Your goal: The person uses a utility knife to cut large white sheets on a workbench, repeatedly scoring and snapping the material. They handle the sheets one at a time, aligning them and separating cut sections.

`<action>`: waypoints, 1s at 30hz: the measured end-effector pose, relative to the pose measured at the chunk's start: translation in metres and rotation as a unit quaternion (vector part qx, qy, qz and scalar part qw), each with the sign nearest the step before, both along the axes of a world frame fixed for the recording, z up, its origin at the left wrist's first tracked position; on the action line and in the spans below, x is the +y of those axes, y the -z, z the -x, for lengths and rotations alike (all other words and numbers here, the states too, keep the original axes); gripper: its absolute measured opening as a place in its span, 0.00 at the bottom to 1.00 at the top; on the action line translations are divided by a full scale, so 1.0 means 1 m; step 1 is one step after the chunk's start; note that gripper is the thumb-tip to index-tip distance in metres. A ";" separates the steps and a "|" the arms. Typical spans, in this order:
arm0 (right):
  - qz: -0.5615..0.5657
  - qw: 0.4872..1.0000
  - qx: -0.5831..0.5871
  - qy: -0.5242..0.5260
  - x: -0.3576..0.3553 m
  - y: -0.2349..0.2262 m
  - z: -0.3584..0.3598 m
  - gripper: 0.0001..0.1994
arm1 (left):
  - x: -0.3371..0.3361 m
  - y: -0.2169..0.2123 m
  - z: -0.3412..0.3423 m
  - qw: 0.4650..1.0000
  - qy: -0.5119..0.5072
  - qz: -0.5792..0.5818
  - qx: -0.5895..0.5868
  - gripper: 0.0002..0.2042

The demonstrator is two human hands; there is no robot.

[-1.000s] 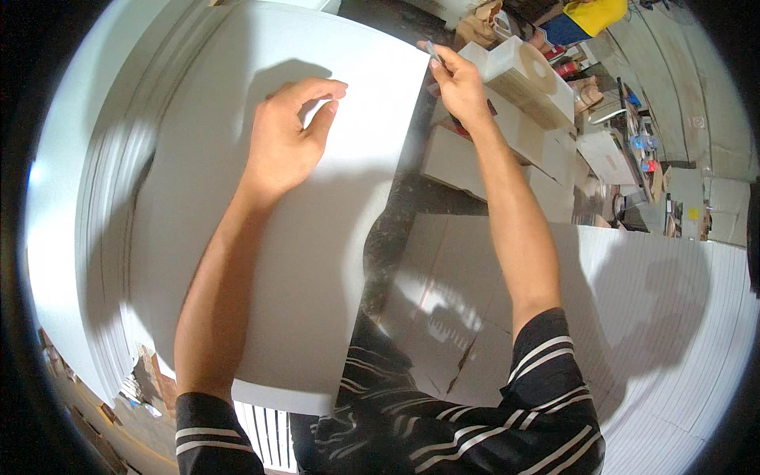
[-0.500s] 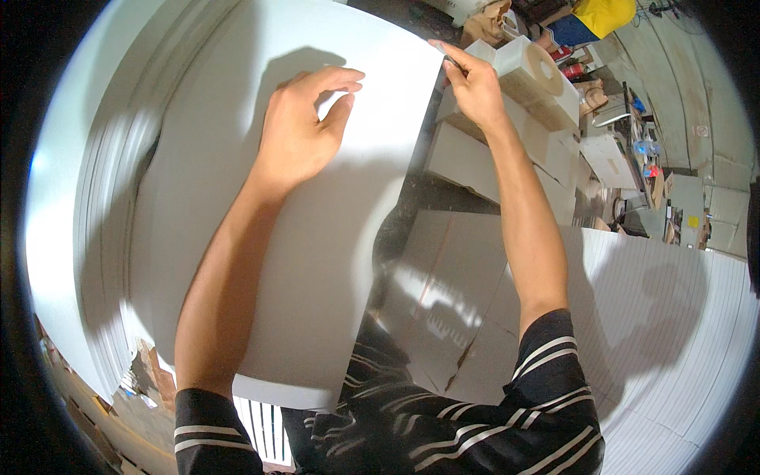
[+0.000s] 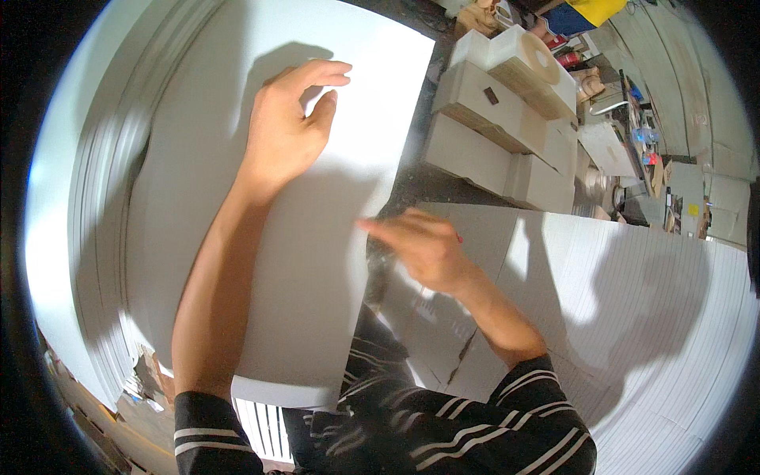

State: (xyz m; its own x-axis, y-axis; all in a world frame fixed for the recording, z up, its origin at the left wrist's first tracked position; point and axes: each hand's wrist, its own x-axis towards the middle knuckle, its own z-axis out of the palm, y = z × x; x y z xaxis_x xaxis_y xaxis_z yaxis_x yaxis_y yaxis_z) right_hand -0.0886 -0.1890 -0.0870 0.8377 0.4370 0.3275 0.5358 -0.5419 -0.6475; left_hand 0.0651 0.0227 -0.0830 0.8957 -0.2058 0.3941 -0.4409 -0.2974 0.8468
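Note:
A large white sheet (image 3: 317, 237) lies in front of me, long from far to near. Above its far half is my left hand (image 3: 293, 119), fingers curved with a gap between thumb and forefinger, holding nothing; its side appears to rest on the sheet. At the sheet's right edge, about halfway along, is my right hand (image 3: 423, 245), slightly blurred. Its forefinger points left onto the edge while the other fingers are curled. A tiny bit of red shows behind them, but what it belongs to is hidden.
Layered white sheets (image 3: 103, 237) curve along the left. White blocks or boxes (image 3: 495, 119) stand at the far right, a small dark piece (image 3: 491, 96) on one. A broad pale stack (image 3: 633, 317) fills the near right. Beyond, a person in yellow (image 3: 594, 12) is partly visible.
My right hand has come from the sheet's far right corner down along its right edge toward me. My left hand has shifted slightly left with the view.

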 end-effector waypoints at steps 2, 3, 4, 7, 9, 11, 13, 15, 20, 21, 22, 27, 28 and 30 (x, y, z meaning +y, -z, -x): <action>-0.152 0.984 -0.041 0.081 -0.011 0.007 -0.026 0.20 | -0.002 0.000 0.000 1.000 0.000 -0.002 -0.006 0.16; -0.175 0.972 0.010 0.158 -0.023 0.009 -0.042 0.19 | -0.002 0.001 0.001 1.000 0.002 0.003 -0.021 0.16; -0.179 0.955 0.074 0.224 -0.040 0.009 -0.065 0.18 | -0.003 0.000 0.000 0.999 0.006 0.008 -0.036 0.16; -0.208 0.952 -0.039 0.222 -0.058 0.026 -0.153 0.17 | -0.004 -0.003 0.002 1.000 0.008 0.005 -0.023 0.16; -0.179 0.952 -0.069 0.240 -0.062 0.031 -0.183 0.17 | -0.004 -0.006 0.003 1.000 0.015 0.006 0.004 0.16; -0.155 0.949 -0.026 0.274 -0.064 0.031 -0.200 0.18 | -0.003 -0.009 0.004 0.998 0.028 0.009 0.055 0.16; -0.187 0.952 -0.013 0.241 -0.063 0.027 -0.203 0.18 | -0.002 -0.012 0.005 0.997 0.024 -0.012 0.069 0.17; -0.176 0.958 0.007 0.226 -0.064 0.022 -0.194 0.19 | -0.002 -0.012 0.005 0.997 0.021 -0.027 0.076 0.17; -0.163 0.977 -0.028 0.136 -0.043 0.022 -0.129 0.18 | -0.007 -0.003 0.000 1.000 -0.001 -0.001 -0.008 0.18; -0.147 0.977 0.012 0.155 -0.036 0.022 -0.106 0.18 | -0.007 -0.002 -0.001 1.000 0.001 0.012 -0.026 0.18; -0.121 0.980 -0.025 0.159 -0.026 0.024 -0.086 0.19 | -0.007 0.000 -0.002 0.999 0.002 0.014 -0.033 0.18; -0.087 0.989 -0.023 0.116 0.005 0.016 -0.008 0.21 | -0.007 0.000 -0.004 1.000 0.008 -0.006 -0.011 0.18; -0.088 0.989 -0.032 0.112 0.008 0.013 -0.002 0.18 | -0.007 -0.001 -0.004 1.000 0.009 -0.001 0.005 0.18; -0.079 0.988 -0.020 0.133 0.012 0.007 0.002 0.22 | -0.008 -0.004 -0.003 1.000 0.009 -0.001 0.018 0.18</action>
State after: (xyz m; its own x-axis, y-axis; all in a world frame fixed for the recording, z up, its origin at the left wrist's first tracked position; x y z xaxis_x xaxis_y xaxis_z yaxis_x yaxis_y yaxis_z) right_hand -0.0909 -0.1769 -0.0942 0.9013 0.1436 0.4087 0.4143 -0.5613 -0.7165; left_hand 0.0682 0.0146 -0.0795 0.9053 -0.2231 0.3614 -0.4158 -0.2914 0.8615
